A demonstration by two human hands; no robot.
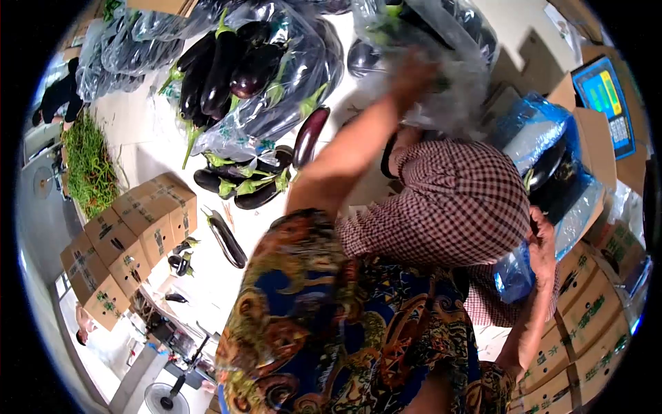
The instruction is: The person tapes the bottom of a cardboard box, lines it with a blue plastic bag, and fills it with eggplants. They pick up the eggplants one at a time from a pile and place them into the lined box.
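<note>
My left hand [416, 72] is stretched out over a clear plastic bag [462, 96] at the top, its fingers smeared by motion. Eggplants show through and beside that plastic. At the right, my right hand [541, 241] is closed on the edge of a blue plastic liner [514, 274]. The liner lines a cardboard box [594, 134], where dark eggplants [549, 165] lie. My bent knee in checkered cloth [462, 200] stands between my two arms and hides part of the box.
A large open plastic bag [314, 55] spills eggplants [219, 72] onto the white floor; more eggplants [258, 183] lie below it. Stacked cartons [138, 241] stand left, near green chili peppers [89, 165]. A blue scale display [605, 103] is at the right; printed cartons [586, 310] below.
</note>
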